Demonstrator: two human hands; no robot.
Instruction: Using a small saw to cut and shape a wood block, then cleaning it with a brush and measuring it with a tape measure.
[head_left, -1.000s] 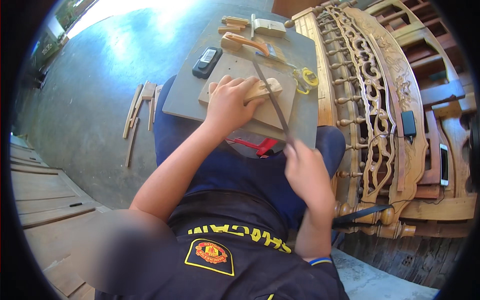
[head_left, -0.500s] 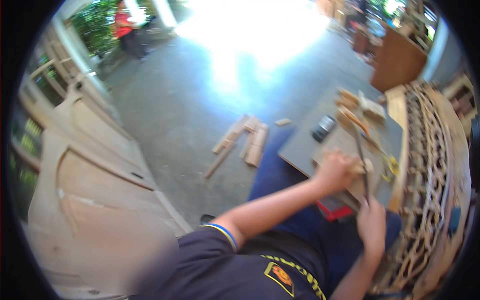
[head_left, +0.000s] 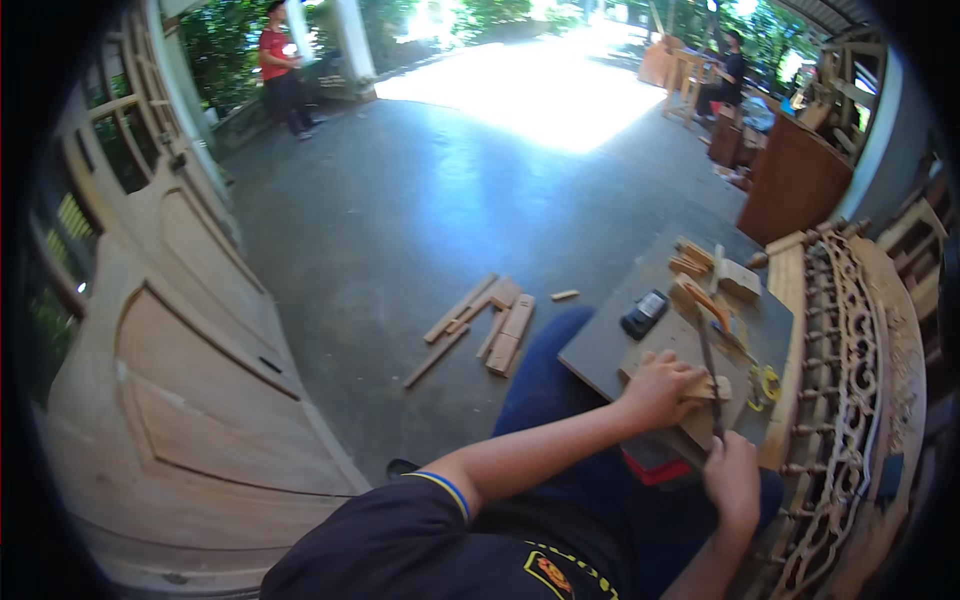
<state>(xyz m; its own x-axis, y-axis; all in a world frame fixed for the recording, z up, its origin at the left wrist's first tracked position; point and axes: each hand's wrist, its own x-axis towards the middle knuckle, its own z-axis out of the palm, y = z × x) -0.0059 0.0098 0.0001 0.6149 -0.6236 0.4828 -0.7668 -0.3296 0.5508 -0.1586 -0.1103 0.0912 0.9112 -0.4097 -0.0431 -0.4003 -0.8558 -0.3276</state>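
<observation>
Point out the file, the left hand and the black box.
File (head_left: 711, 376): head view, middle of its dark blade.
Left hand (head_left: 660, 391): head view, back of the hand.
Black box (head_left: 643, 316): head view, middle of its top.

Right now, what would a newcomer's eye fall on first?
Probably the glaring sunlit ground at top centre, then the carved wooden openwork along the right edge. Lower right of centre, the left hand rests on a small wooden piece, while the right hand grips a long dark tool crossing it.
</observation>
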